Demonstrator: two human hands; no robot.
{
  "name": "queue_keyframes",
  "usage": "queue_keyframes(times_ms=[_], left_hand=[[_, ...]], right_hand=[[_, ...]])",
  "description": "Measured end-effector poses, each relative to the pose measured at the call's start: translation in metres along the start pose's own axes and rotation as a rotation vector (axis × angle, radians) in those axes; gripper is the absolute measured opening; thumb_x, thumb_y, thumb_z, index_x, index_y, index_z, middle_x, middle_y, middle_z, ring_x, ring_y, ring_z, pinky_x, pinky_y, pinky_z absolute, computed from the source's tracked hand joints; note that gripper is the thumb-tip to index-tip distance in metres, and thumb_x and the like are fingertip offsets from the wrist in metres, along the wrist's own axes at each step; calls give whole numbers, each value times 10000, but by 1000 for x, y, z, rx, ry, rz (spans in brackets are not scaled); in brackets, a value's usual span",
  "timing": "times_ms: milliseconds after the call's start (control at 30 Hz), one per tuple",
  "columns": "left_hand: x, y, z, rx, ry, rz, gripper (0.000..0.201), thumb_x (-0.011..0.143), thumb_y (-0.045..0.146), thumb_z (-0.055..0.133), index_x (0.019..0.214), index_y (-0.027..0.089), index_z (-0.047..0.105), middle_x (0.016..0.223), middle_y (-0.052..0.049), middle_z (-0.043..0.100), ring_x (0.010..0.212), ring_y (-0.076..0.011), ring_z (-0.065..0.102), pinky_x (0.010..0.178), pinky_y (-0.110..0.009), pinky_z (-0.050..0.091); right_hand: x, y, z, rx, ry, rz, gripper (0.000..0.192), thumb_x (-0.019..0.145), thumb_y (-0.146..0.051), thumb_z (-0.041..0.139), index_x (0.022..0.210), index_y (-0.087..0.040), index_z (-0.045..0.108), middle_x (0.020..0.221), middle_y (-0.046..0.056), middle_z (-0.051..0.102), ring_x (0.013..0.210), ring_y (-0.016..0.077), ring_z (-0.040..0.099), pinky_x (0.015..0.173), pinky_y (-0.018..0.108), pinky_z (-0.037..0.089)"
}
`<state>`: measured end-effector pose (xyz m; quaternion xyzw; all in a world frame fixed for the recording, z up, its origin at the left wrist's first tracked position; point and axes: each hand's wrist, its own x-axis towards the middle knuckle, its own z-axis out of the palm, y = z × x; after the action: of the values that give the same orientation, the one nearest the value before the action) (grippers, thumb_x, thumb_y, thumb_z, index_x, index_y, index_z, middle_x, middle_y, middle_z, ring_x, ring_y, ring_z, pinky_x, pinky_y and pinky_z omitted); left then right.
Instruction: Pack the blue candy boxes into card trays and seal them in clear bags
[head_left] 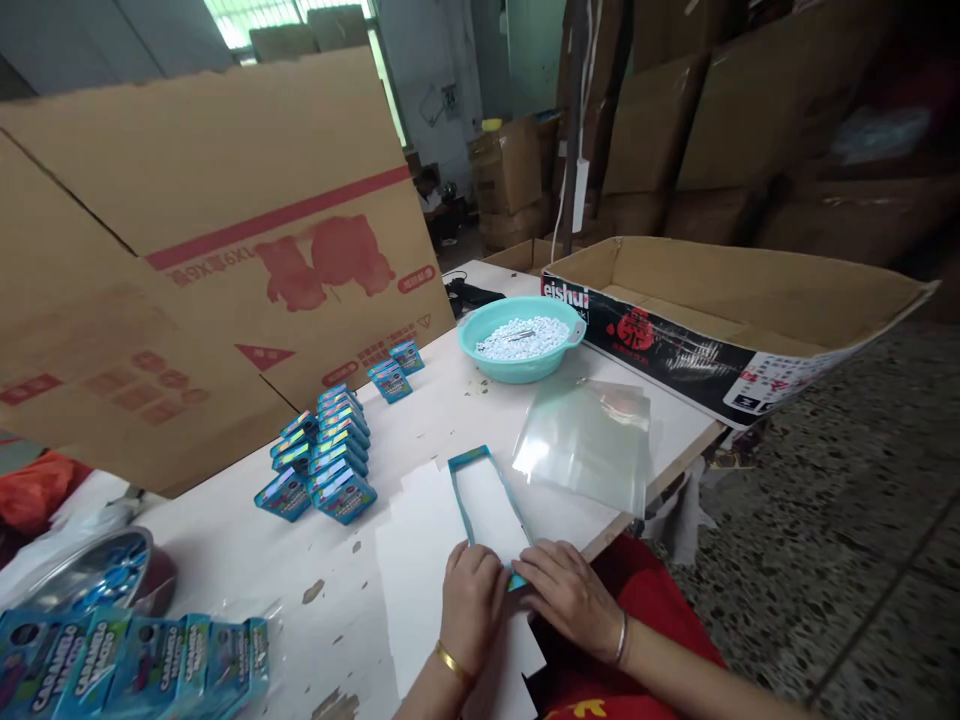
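Left hand and right hand, fingers curled, pressing near end of flat blue-edged carton blank at table's near edge. Just beyond blank: clear plastic bags right, folded blue boxes left. Farther: teal bowl of white pellets, open cardboard box.

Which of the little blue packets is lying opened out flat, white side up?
The one under both hands, the flat packet at the table's near edge. The folded packets stand stacked farther left, printed sides showing.

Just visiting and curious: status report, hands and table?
Left hand and right hand both pressing on flat blue-edged carton. Clear bags just beyond. Nothing blocking.
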<state>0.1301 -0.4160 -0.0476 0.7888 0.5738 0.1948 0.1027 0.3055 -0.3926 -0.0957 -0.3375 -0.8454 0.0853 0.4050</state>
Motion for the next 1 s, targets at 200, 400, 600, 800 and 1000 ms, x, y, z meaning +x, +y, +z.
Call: queue_keyframes(times_ms=[200, 400, 600, 800, 1000], left_hand=[[0, 21, -18, 375, -355, 86, 131, 904, 252, 494, 909, 163, 591, 917, -86, 605, 891, -268, 546, 811, -475, 419], [37, 41, -29, 402, -711, -69, 195, 897, 199, 456, 861, 113, 628, 906, -106, 638, 921, -260, 579, 864, -421, 377], [66, 44, -36, 408, -1001, -56, 127, 805, 175, 558, 865, 112, 650, 884, -103, 674, 911, -277, 622, 958, -478, 292], [65, 45, -38, 385, -963, -73, 146, 822, 186, 530, 890, 127, 645, 906, -104, 668, 942, -279, 598, 940, -480, 298], [69, 42, -32, 359, -943, -46, 147, 834, 167, 520, 889, 134, 653, 952, -119, 665, 1032, -302, 542, 913, -500, 300]], right_hand=[[4, -3, -1, -29, -65, 6, 141, 846, -117, 485, 866, -199, 599, 819, 45, 583, 931, 223, 496, 905, 383, 307], [10, -5, -5, -39, -203, 79, 121, 773, -65, 586, 721, -171, 560, 766, 23, 534, 873, 200, 455, 938, 373, 268], [28, 3, -13, 168, -503, 212, 89, 791, -99, 607, 744, -171, 585, 860, 11, 545, 911, 190, 434, 906, 378, 307], [37, 11, -18, 145, -616, 139, 57, 804, -135, 599, 754, -154, 582, 884, 26, 538, 937, 197, 418, 969, 400, 317], [38, 21, -22, 61, -651, 52, 56, 821, -207, 611, 835, -154, 620, 934, 45, 563, 966, 214, 420, 1069, 445, 237]])
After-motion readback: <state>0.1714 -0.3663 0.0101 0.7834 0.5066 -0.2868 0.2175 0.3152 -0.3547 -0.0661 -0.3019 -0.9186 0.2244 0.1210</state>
